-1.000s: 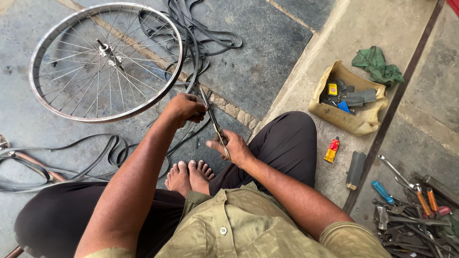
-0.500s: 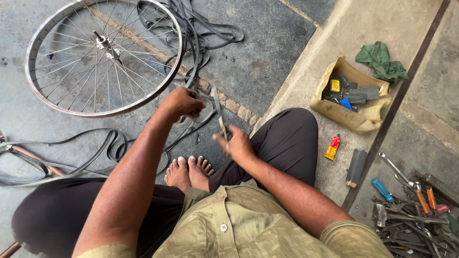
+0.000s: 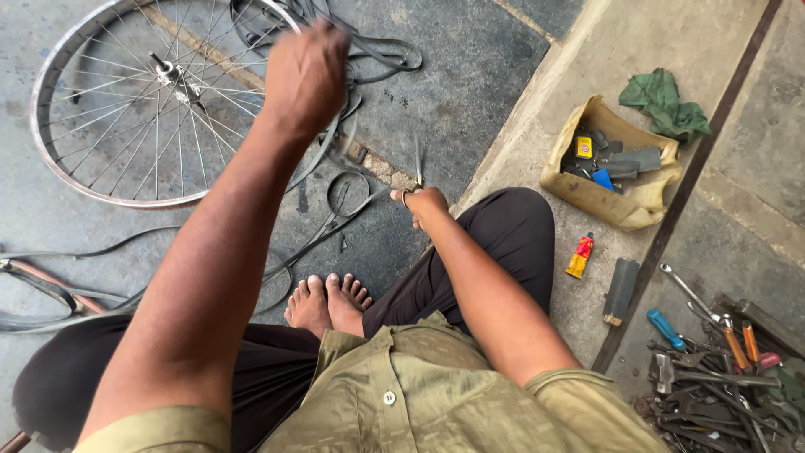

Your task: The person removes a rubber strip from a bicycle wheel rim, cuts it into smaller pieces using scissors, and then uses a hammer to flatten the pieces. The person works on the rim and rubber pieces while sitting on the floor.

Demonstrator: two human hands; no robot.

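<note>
the scissors [image 3: 417, 172] in the right hand [image 3: 423, 204] show silver blades. the inner tube [image 3: 335, 180] near the left hand [image 3: 306, 75] is black. beyond it, a silver spoked rim [image 3: 50, 159]. right of the grip: a tan box [image 3: 616, 205], a green rag [image 3: 667, 105], a yellow-and-red tube [image 3: 579, 256]. trousers [image 3: 495, 243] black, shirt [image 3: 402, 394] olive.

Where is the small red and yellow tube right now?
In the head view, the red and yellow tube lies on the stone slab to the person's right, just beyond the right knee, between the tan box of bits and a dark grey block.
</note>
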